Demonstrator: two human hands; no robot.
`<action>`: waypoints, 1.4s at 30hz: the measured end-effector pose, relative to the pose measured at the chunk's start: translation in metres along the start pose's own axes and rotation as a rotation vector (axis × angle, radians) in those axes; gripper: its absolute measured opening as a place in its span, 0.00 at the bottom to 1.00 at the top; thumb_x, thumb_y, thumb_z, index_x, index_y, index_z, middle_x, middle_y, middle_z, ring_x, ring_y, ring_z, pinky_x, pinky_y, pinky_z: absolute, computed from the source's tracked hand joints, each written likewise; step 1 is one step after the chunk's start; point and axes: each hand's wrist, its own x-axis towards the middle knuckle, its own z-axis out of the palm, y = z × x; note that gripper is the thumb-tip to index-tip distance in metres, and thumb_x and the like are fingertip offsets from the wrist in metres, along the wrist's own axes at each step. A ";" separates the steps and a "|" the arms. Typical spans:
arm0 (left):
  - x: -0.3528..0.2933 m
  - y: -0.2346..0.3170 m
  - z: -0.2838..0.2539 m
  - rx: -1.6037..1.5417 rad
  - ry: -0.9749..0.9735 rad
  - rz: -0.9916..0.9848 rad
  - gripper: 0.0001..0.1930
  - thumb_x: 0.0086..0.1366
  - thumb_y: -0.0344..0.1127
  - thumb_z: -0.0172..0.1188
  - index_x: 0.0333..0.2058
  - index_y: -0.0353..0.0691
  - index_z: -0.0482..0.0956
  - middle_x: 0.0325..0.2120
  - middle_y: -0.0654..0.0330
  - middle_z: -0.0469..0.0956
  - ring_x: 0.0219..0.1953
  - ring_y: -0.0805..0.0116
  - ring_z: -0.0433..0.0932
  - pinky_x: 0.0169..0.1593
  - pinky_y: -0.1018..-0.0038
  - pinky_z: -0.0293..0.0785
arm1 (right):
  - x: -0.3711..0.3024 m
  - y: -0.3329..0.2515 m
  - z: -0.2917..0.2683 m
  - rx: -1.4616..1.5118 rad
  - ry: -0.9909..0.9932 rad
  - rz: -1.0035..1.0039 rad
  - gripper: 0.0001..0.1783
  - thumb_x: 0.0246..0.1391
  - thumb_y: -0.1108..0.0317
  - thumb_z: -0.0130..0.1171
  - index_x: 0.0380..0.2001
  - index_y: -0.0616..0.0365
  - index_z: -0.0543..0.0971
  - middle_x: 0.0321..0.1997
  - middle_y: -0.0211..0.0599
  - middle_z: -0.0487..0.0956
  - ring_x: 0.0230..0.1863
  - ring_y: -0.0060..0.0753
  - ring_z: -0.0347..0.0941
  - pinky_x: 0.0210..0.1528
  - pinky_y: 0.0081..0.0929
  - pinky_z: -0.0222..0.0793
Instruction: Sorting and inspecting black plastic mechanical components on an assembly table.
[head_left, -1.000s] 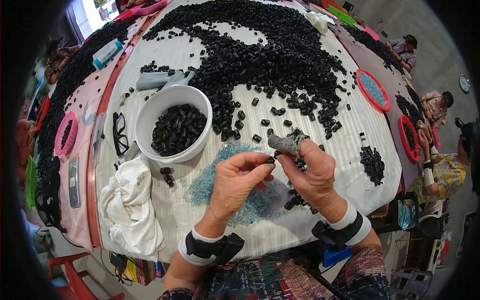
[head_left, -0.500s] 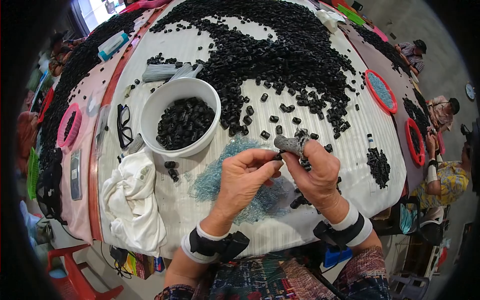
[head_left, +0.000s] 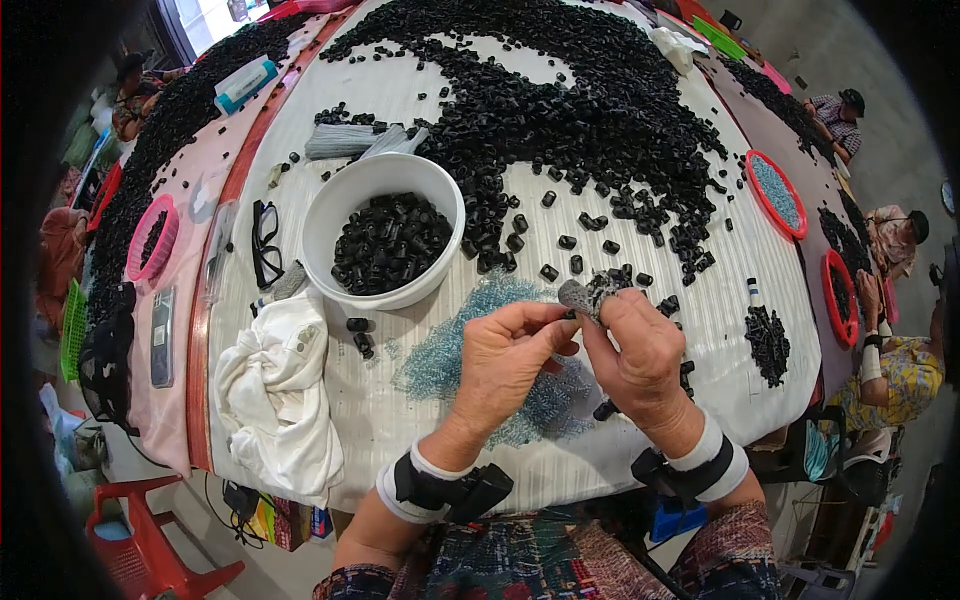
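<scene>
My left hand [head_left: 505,365] is closed in a pinch, thumb and fingertips meeting at a small black piece [head_left: 571,315]. From the other side, my right hand [head_left: 645,350] is closed too, its thumb pressing at the same piece. A grey fabric sleeve [head_left: 577,295] seems to cover the right index finger; black pieces show around it, partly hidden by the fingers. Beneath both hands lies a heap of tiny blue-grey clear bits [head_left: 440,350]. Beyond them, short black plastic cylinders [head_left: 560,130] are spread thickly over the white-covered table [head_left: 400,440].
A white bowl [head_left: 315,225] of black pieces stands left, by eyeglasses [head_left: 266,245] and a white cloth [head_left: 275,390]. Grey strips [head_left: 345,142] lie behind it. Thin black pieces [head_left: 767,345] and red-rimmed baskets [head_left: 840,300] are right. Other people [head_left: 900,375] sit at the right.
The whole scene has shifted slightly rightward in view. My right fingers have turned a little, and the grey sleeve's tip points more toward my left hand. Both hands keep their pinch.
</scene>
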 end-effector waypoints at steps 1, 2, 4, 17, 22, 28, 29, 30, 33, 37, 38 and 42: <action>0.000 0.000 0.001 0.008 0.008 -0.005 0.10 0.60 0.30 0.62 0.39 0.32 0.79 0.27 0.59 0.81 0.29 0.75 0.80 0.28 0.82 0.76 | 0.000 0.000 0.000 0.003 0.001 -0.001 0.09 0.36 0.84 0.58 0.25 0.64 0.73 0.22 0.40 0.70 0.24 0.40 0.69 0.25 0.31 0.67; -0.001 0.000 0.001 0.016 0.015 -0.009 0.10 0.60 0.30 0.62 0.39 0.32 0.79 0.27 0.59 0.81 0.29 0.75 0.80 0.28 0.82 0.76 | 0.001 0.000 -0.001 -0.005 -0.021 -0.017 0.09 0.35 0.84 0.58 0.25 0.64 0.73 0.21 0.40 0.69 0.24 0.40 0.69 0.25 0.31 0.67; -0.001 0.001 0.002 0.018 0.012 -0.015 0.09 0.59 0.29 0.62 0.37 0.31 0.79 0.27 0.59 0.80 0.29 0.75 0.80 0.28 0.82 0.76 | 0.001 0.001 -0.003 -0.015 -0.042 -0.033 0.09 0.35 0.84 0.57 0.25 0.64 0.72 0.21 0.40 0.69 0.24 0.41 0.69 0.25 0.31 0.67; 0.002 0.004 -0.005 -0.069 -0.016 -0.108 0.06 0.58 0.27 0.58 0.33 0.30 0.78 0.26 0.58 0.80 0.27 0.73 0.79 0.31 0.80 0.77 | -0.001 0.001 -0.008 0.122 -0.145 0.009 0.16 0.37 0.76 0.63 0.32 0.67 0.72 0.28 0.45 0.69 0.27 0.44 0.68 0.27 0.31 0.68; 0.003 0.000 -0.005 -0.199 -0.009 -0.092 0.07 0.57 0.26 0.58 0.34 0.29 0.77 0.26 0.57 0.80 0.27 0.73 0.79 0.31 0.80 0.77 | 0.000 0.000 0.000 -0.013 -0.149 -0.054 0.23 0.31 0.69 0.71 0.31 0.65 0.71 0.29 0.43 0.68 0.29 0.42 0.68 0.27 0.32 0.68; 0.002 0.001 -0.006 -0.156 -0.027 -0.096 0.06 0.57 0.27 0.59 0.32 0.29 0.77 0.25 0.57 0.79 0.27 0.73 0.79 0.31 0.80 0.77 | -0.002 -0.002 0.003 -0.112 -0.166 -0.061 0.20 0.29 0.70 0.70 0.27 0.62 0.71 0.25 0.37 0.66 0.26 0.38 0.66 0.24 0.30 0.67; 0.002 0.000 -0.006 -0.150 -0.028 -0.089 0.06 0.57 0.27 0.59 0.31 0.29 0.78 0.25 0.58 0.79 0.26 0.74 0.78 0.30 0.81 0.76 | -0.002 -0.002 0.003 -0.111 -0.166 -0.059 0.20 0.29 0.70 0.70 0.27 0.62 0.71 0.25 0.37 0.66 0.26 0.38 0.66 0.24 0.30 0.67; 0.002 0.000 -0.006 -0.150 -0.030 -0.094 0.06 0.57 0.27 0.59 0.31 0.29 0.78 0.25 0.58 0.79 0.26 0.74 0.78 0.30 0.81 0.76 | -0.001 -0.002 0.002 -0.121 -0.173 -0.070 0.19 0.29 0.70 0.69 0.26 0.61 0.71 0.24 0.37 0.66 0.26 0.38 0.67 0.24 0.30 0.67; 0.002 0.001 -0.005 -0.072 -0.036 -0.114 0.07 0.57 0.29 0.59 0.32 0.30 0.78 0.25 0.59 0.79 0.25 0.76 0.77 0.28 0.82 0.74 | 0.000 -0.002 -0.002 -0.128 -0.167 -0.070 0.17 0.29 0.72 0.68 0.25 0.60 0.71 0.23 0.36 0.66 0.26 0.38 0.67 0.24 0.29 0.67; 0.002 0.003 -0.002 -0.086 -0.037 -0.111 0.08 0.59 0.32 0.60 0.33 0.32 0.80 0.25 0.61 0.79 0.25 0.78 0.76 0.27 0.82 0.74 | 0.000 0.004 -0.003 -0.128 -0.101 -0.076 0.15 0.30 0.73 0.66 0.25 0.60 0.72 0.23 0.36 0.67 0.26 0.38 0.67 0.25 0.30 0.67; 0.002 0.002 -0.003 -0.116 -0.036 -0.123 0.09 0.60 0.32 0.61 0.34 0.33 0.80 0.25 0.62 0.79 0.26 0.79 0.76 0.27 0.82 0.74 | 0.000 0.005 -0.004 -0.133 -0.100 -0.074 0.15 0.30 0.73 0.66 0.25 0.60 0.72 0.23 0.36 0.67 0.26 0.38 0.67 0.25 0.30 0.67; 0.002 0.000 -0.008 -0.084 -0.087 -0.115 0.09 0.61 0.33 0.61 0.34 0.32 0.80 0.25 0.61 0.79 0.26 0.78 0.76 0.28 0.82 0.75 | -0.002 0.007 -0.006 -0.104 -0.128 -0.079 0.14 0.30 0.74 0.65 0.25 0.61 0.72 0.23 0.37 0.67 0.25 0.38 0.66 0.25 0.30 0.66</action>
